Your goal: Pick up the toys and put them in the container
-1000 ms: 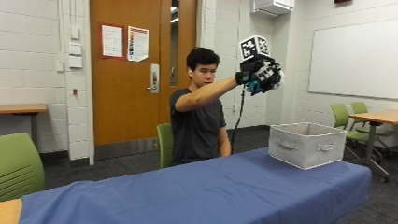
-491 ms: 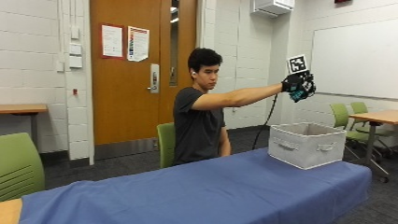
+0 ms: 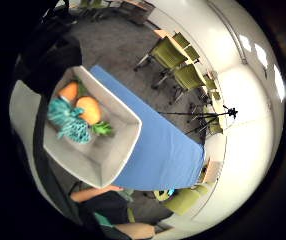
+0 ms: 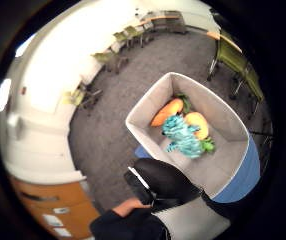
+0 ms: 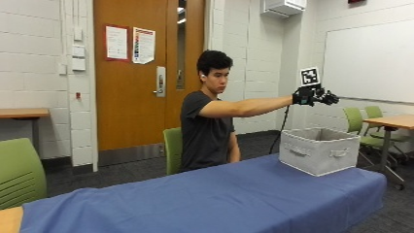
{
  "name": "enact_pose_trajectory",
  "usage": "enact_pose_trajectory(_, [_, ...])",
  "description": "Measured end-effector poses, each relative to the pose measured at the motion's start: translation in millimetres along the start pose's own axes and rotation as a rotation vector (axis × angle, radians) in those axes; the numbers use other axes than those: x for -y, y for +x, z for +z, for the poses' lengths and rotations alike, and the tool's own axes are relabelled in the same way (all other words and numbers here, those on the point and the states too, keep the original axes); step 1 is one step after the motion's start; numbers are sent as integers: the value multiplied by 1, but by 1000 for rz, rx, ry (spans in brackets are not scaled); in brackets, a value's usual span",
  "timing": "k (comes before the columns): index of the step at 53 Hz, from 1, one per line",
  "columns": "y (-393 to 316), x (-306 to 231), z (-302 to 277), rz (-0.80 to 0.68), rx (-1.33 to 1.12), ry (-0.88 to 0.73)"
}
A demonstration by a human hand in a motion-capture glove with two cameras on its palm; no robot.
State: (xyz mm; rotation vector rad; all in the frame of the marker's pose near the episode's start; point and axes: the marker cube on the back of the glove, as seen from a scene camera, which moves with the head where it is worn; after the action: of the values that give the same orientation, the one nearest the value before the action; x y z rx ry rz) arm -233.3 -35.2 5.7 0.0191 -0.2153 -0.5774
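In the outside view, the grip [image 5: 315, 95] hung above the grey container [image 5: 319, 151] at the counter [image 5: 213, 199] end, fingers spread wide and holding nothing.

From the little-finger palm view, the toys lay directly below the grip on the container's floor: a teal knitted toy [image 3: 69, 121] touching two orange pieces [image 3: 88, 109] with green leaves.

The thumb-side palm view showed the same cluster. The teal toy looked soft, light and crushable, best pinched round its middle.
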Motion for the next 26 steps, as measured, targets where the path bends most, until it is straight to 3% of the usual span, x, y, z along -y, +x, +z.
enact_pose_trajectory(6, [30, -24, -6, -52, -143, 3])
enact_pose_trajectory(12, [-8, -45, -9, 27, -130, 13])
enact_pose_trajectory(22, [79, -101, -24, 181, -240, 32])
enact_pose_trajectory(26, [91, -127, -30, 18, -157, 28])
